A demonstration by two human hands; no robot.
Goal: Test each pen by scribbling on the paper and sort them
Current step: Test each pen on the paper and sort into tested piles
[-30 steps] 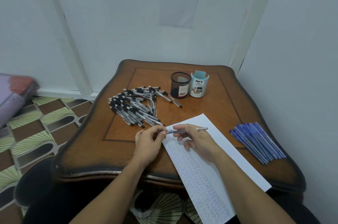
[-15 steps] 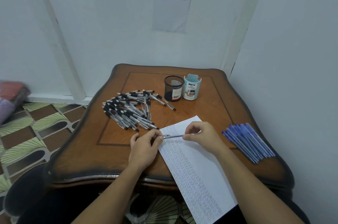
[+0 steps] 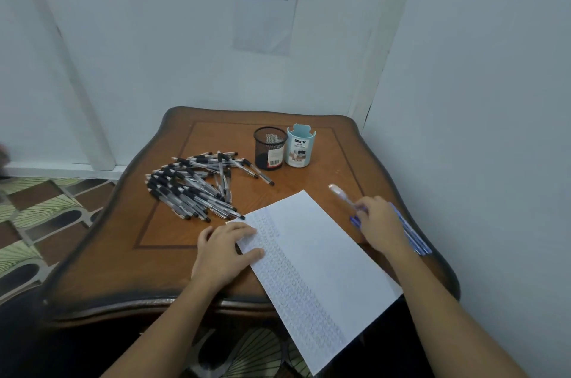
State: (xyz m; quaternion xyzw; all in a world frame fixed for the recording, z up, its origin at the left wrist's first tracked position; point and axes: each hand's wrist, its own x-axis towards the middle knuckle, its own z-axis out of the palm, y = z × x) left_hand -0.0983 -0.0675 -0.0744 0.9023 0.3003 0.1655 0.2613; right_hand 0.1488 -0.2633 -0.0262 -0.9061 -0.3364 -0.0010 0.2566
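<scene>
On wavy-edged table point(image 3: 123, 254), blurred pen point(image 3: 342, 196) — perhaps plastic

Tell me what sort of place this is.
Probably a corner of a home room, set up as a work spot: a carved wooden table pushed against white walls, patterned floor tiles, and a printed sheet stuck to the wall.

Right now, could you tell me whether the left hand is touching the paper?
Touching: the head view shows the left hand resting its fingers on the scribbled paper.
</scene>
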